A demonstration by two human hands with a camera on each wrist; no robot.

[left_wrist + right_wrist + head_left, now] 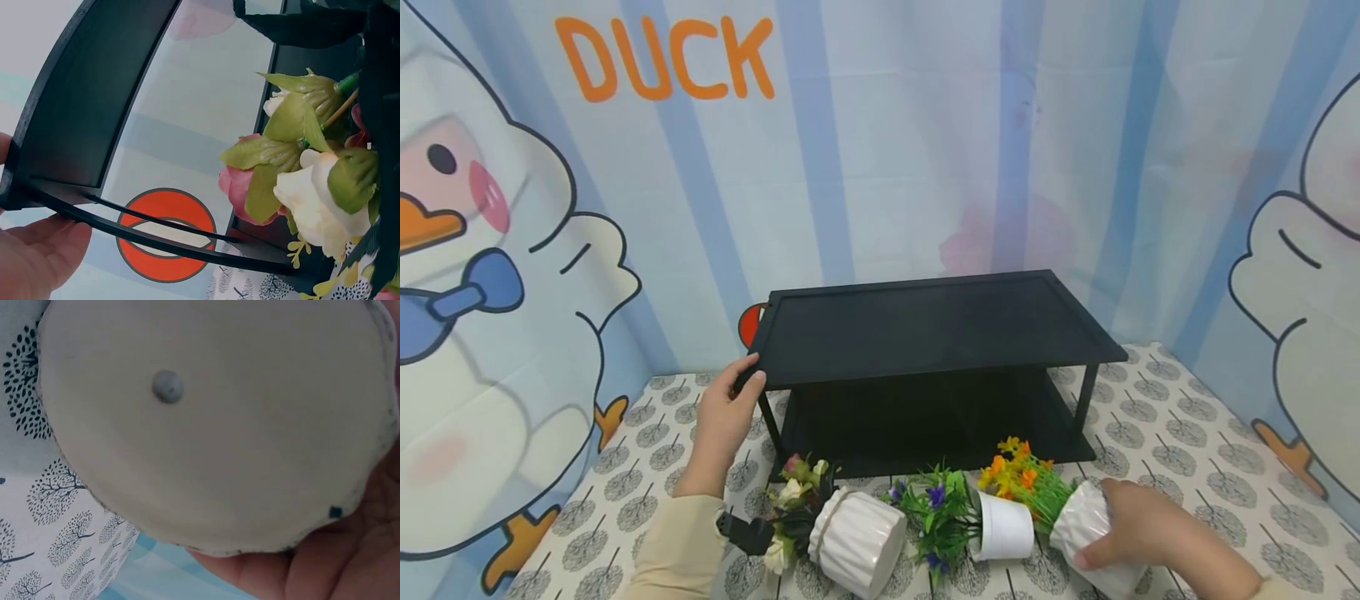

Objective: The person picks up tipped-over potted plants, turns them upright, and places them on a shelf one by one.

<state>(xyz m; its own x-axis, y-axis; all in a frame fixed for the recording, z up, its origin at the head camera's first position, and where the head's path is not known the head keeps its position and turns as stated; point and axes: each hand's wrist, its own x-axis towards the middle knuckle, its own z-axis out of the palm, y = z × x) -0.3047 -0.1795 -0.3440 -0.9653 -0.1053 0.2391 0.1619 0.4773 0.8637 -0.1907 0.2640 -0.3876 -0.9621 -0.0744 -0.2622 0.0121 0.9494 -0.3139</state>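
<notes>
My left hand (727,412) holds the left end of a black two-tier shelf (917,329); in the left wrist view, the fingers (59,247) lie around the corner of its board (81,100). At the front right, my right hand (1138,529) grips a white ridged flower pot (1086,521) that lies tilted, its orange and yellow flowers (1018,475) pointing up and left. The pot's pale underside (219,437) fills the right wrist view, with the fingers (319,562) curled at its rim.
A small white pot (1006,527) with purple flowers lies on its side, left of the held one. Farther left lies a white ribbed pot (859,537) with cream and pink roses (793,492). The tree-patterned cloth (1187,425) covers the table; a duck-printed curtain (910,150) hangs behind.
</notes>
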